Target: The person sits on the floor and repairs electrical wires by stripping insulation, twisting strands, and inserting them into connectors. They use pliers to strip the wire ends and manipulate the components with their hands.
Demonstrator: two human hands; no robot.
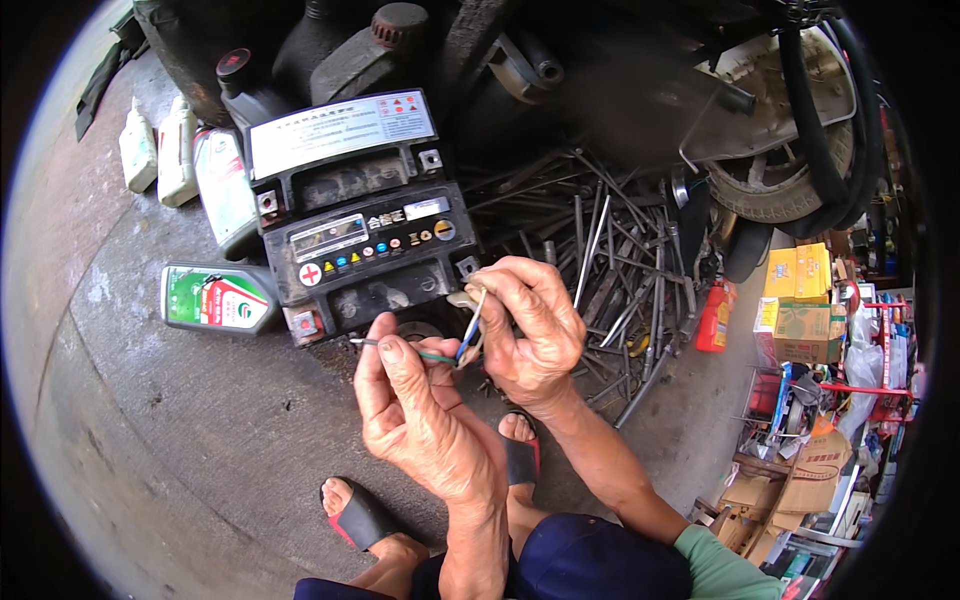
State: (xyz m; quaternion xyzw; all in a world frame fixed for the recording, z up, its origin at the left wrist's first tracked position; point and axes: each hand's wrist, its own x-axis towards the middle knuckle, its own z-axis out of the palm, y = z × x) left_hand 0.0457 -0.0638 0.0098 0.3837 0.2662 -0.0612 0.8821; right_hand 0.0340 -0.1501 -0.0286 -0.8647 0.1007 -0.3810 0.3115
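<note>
Near black batteries [385,245]: hands [430,430] pinch green and blue wires [468,338].

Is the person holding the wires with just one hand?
No, the left hand and the right hand both pinch the wires.

Illumination is soft and diffuse, strongest over the grey concrete floor [120,350] at left. The bare left hand [430,430] and bare right hand [530,330] are evenly lit and in focus. Upper centre lies in deep shadow, detail lost, with a hazy smear left of the round black rubber tyre [775,207]. Fisheye distortion increases outward; bluish-violet fringing marks the left rim; corners black.
</note>
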